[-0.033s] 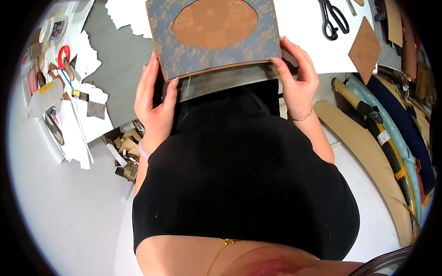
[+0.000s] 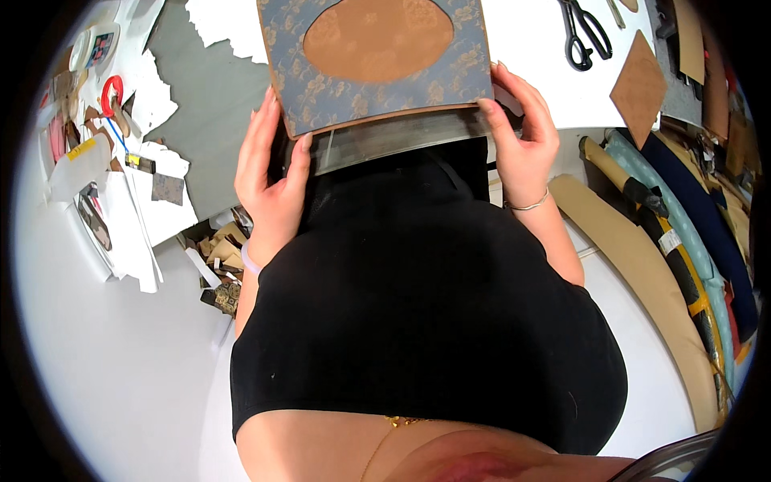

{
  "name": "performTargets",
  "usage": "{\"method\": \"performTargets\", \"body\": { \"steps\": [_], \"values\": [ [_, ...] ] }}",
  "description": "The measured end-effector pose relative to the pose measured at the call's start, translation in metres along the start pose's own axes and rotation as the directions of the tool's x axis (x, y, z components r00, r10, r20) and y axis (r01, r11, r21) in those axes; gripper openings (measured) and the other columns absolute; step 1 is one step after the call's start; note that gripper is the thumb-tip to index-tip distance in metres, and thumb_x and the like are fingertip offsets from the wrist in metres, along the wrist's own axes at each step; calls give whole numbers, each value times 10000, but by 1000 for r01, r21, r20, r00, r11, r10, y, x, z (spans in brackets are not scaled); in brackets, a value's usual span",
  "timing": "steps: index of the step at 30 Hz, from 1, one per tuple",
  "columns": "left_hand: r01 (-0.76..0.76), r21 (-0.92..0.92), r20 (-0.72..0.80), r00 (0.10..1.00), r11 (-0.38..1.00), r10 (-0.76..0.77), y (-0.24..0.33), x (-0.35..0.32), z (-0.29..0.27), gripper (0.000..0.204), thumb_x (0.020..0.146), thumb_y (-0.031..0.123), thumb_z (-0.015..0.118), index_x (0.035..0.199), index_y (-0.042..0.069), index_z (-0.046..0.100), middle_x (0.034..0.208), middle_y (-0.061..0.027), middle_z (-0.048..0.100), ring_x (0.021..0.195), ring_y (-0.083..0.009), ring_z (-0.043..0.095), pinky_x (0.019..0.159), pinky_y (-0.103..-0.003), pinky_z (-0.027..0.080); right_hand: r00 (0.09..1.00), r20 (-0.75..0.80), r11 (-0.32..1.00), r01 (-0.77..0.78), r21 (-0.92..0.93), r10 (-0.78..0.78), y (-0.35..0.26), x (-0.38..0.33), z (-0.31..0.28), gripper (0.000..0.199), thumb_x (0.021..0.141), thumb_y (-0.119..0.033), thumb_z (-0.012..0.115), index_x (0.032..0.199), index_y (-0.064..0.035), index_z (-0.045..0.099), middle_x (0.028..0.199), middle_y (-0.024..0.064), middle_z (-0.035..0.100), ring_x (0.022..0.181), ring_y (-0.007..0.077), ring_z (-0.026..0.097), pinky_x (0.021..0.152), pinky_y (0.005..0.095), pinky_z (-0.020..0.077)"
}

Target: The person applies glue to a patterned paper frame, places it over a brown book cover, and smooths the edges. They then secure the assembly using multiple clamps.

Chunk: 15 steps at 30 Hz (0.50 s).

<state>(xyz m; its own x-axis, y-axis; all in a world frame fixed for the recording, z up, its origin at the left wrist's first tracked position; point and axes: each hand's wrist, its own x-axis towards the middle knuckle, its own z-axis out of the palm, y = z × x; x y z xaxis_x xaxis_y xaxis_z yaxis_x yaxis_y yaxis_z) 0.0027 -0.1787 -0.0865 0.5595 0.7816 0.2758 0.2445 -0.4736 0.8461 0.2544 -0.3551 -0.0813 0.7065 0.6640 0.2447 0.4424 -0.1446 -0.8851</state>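
A rectangular panel (image 2: 369,98), covered in blue-grey floral material with brown edges, is held between my two hands at the top of the view. Its middle shows a brown oval (image 2: 377,40); the far end runs out of the picture. My left hand (image 2: 269,173) grips the near left corner, thumb against the edge and fingers along the side. At the near right corner, my right hand (image 2: 526,132) has its thumb on the edge and its fingers curled beside it. Beneath the panel lies a grey translucent edge (image 2: 385,140), mostly covered.
Black-handled scissors (image 2: 584,36) and a brown diamond-shaped piece (image 2: 639,87) lie on the white table at right. A grey sheet (image 2: 205,120), torn white paper, a brush (image 2: 140,164) and red-handled scissors (image 2: 112,95) are at left. Material rolls (image 2: 642,273) stand right; scraps (image 2: 225,257) sit below left.
The panel has shifted very slightly to the right and away, and my hands have moved a little with it. The grip looks the same.
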Motion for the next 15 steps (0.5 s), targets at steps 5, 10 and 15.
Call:
{"method": "performTargets", "body": {
  "steps": [5,10,15],
  "values": [
    [-2,127,-2,1000,992,2,3,3,-2,326,935,13,737,1261,1,733,1426,-189,654,1305,-302,646,1168,-450,440,999,17,996,33,-80,-32,-8,5,0,272,880,-21,809,1151,-19,791,1210,131,742,1120,240,707,971,336,558],
    [18,138,-22,1000,990,-15,4,3,1,291,930,9,741,1220,23,763,1410,-184,663,1286,-294,658,1150,-426,461,1000,23,995,23,-100,-20,-8,5,1,204,880,-32,812,1084,-32,816,1198,126,742,1102,231,710,954,333,562],
    [14,134,-27,1000,991,-10,3,3,1,297,925,3,747,1221,26,764,1408,-181,664,1280,-295,662,1152,-428,461,999,27,993,24,-119,-21,-9,6,2,202,881,-32,813,1083,-32,816,1197,124,741,1100,228,710,956,333,561]
  ]
}}
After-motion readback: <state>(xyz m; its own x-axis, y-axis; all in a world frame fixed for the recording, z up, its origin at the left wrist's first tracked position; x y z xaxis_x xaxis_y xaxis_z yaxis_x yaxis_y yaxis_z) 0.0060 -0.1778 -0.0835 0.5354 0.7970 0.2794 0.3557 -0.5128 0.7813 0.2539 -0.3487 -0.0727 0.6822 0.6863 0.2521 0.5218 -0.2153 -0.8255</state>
